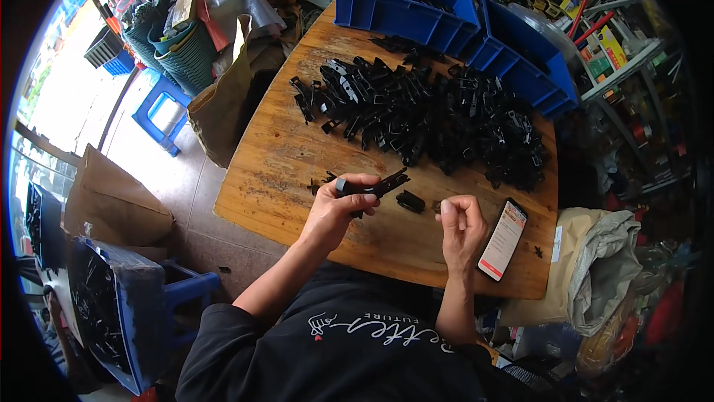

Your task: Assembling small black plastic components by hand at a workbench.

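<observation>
My left hand (336,210) is closed around a long, slim black plastic part (391,181), whose narrow end points up and to the right. To its right, above the near part of the wooden table (268,179), my right hand (462,225) has its fingers curled in and the thumb up against them. Anything small between those fingertips is too hard to make out. A short black piece (410,202) lies on the table between both hands. Farther back spreads a large heap of similar black plastic parts (416,116). A few small black bits lie partly hidden behind my left hand.
Two blue bins (405,19) (513,67) stand along the table's far edge. A phone with a lit screen (503,240) lies right of my right hand. Paper sacks (595,261) and a blue crate (137,313) flank the table; a blue stool (165,108) stands at far left.
</observation>
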{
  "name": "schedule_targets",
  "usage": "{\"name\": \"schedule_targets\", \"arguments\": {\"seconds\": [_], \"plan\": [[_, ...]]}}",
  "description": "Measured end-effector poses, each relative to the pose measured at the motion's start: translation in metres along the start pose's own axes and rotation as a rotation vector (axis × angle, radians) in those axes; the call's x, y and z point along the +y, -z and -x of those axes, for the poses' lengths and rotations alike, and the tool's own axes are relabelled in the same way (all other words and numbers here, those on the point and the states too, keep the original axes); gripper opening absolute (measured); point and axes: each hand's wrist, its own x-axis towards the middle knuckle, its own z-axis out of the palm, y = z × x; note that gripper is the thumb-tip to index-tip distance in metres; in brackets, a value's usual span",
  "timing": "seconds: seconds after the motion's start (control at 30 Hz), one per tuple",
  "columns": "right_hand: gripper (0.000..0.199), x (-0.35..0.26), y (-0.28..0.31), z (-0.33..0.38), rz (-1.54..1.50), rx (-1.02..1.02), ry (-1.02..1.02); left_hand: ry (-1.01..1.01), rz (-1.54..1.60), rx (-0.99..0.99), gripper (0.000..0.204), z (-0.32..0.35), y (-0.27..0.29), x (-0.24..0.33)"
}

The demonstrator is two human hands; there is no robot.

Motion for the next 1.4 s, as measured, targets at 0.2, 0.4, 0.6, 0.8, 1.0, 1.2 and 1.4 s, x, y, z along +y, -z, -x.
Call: {"name": "schedule_targets", "arguments": {"seconds": [0.2, 0.4, 0.6, 0.8, 1.0, 1.2, 1.4], "plan": [[0.010, -0.014, -0.017, -0.007, -0.091, 0.048, 0.153, -0.015, -0.133, 0.022, 0.028, 0.005, -0.007, -0.003], [0.016, -0.027, -0.029, -0.010, 0.002, -0.076, 0.011, -0.021, -0.157, -0.055, 0.031, 0.009, -0.012, -0.006], [0.047, -0.041, -0.032, -0.012, 0.212, -0.154, 0.022, -0.045, -0.059, -0.060, 0.033, 0.012, -0.016, -0.003], [0.031, 0.002, -0.026, -0.018, 0.470, -0.187, 0.293, -0.215, 0.095, 0.041, 0.022, -0.003, 0.014, 0.019], [0.019, 0.011, -0.020, -0.016, 0.016, -0.208, -0.036, -0.180, 0.114, 0.056, 0.024, 0.000, 0.014, 0.013], [0.023, 0.000, -0.009, -0.017, -0.284, -0.171, -0.145, -0.078, 0.067, 0.043, 0.030, 0.002, 0.009, -0.003], [0.019, -0.020, -0.019, -0.004, -0.504, -0.060, -0.140, -0.015, -0.059, 0.027, 0.032, 0.006, -0.006, -0.009]]}}
